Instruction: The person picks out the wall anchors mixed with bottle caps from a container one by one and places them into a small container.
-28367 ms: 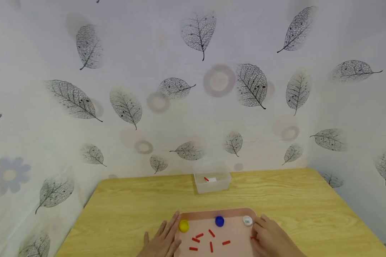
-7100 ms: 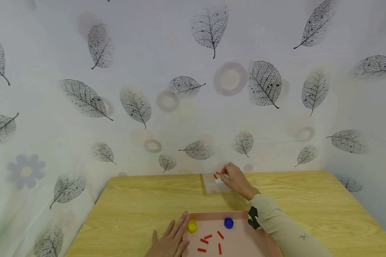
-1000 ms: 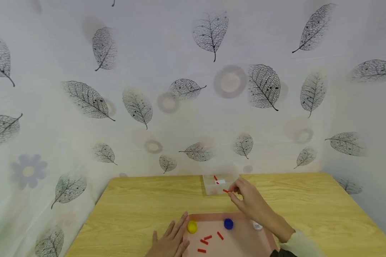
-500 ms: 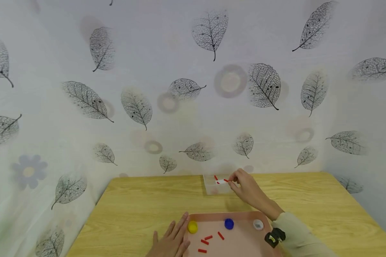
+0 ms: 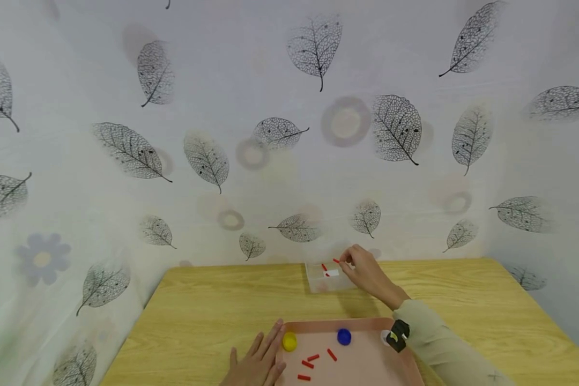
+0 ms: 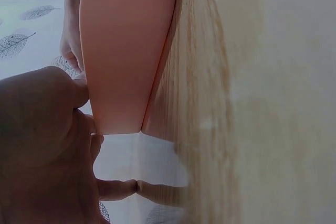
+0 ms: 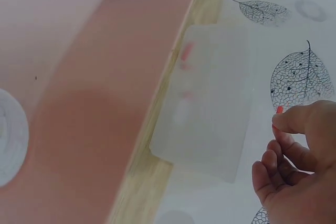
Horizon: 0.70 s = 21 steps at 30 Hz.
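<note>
My right hand point(image 5: 366, 271) is over the right side of a translucent plastic box point(image 5: 317, 285) at the back of the table. Between thumb and forefinger it pinches a small red stick point(image 7: 279, 110), held above the box's rim. Two more red pieces lie in the box, near a white patch point(image 5: 331, 273). My left hand point(image 5: 254, 365) rests at the left edge of a pink tray point(image 5: 362, 366), its fingers straight and touching the rim. Several red sticks point(image 5: 307, 364) lie loose in the tray.
The tray also holds a yellow cap point(image 5: 289, 341), a blue cap point(image 5: 344, 336) and a white cap point(image 5: 385, 336), partly covered by the right wrist's black device point(image 5: 398, 335). The wooden table point(image 5: 212, 300) meets a leaf-patterned backdrop point(image 5: 280, 177) behind the box.
Over the last second my right hand has carried the pinched red stick from the box's front to above it. Fewer sticks lie in the tray than earlier. My left hand has stayed put.
</note>
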Motion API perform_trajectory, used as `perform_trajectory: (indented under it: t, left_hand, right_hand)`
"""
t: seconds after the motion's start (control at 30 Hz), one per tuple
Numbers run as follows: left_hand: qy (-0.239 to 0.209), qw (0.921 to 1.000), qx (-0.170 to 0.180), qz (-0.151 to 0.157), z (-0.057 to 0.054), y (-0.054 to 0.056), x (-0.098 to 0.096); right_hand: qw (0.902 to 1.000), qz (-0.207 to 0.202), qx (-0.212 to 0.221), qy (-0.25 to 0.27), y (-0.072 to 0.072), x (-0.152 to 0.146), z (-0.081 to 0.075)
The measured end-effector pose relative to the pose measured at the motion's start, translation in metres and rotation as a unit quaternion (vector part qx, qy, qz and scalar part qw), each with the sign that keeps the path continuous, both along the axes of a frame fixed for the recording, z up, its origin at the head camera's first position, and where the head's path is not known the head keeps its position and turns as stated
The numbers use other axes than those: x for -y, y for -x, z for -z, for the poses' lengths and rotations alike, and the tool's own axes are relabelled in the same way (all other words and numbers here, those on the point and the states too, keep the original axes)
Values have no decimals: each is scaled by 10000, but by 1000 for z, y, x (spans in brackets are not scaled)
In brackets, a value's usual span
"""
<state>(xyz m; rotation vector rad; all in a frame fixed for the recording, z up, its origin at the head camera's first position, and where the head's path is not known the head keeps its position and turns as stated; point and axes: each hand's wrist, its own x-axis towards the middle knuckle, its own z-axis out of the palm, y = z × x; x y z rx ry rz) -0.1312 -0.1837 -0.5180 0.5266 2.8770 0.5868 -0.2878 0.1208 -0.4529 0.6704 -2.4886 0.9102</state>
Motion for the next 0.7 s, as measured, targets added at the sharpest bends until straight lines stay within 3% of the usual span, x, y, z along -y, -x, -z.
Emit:
perform_trajectory:
  t: [0.4,0.5,0.7]
  left_hand:
    - [-25,9999,110,-74,0,0,0]
    - [5,10000,73,-42,0,0,0]
    - [59,10000,10,-9,1,0,0]
  right_hand:
    - [10000,19,69,-16,21,7,18]
    - [9999,53,-48,-86,22,10,22]
    - [9986,318,152,-390,22,13,28]
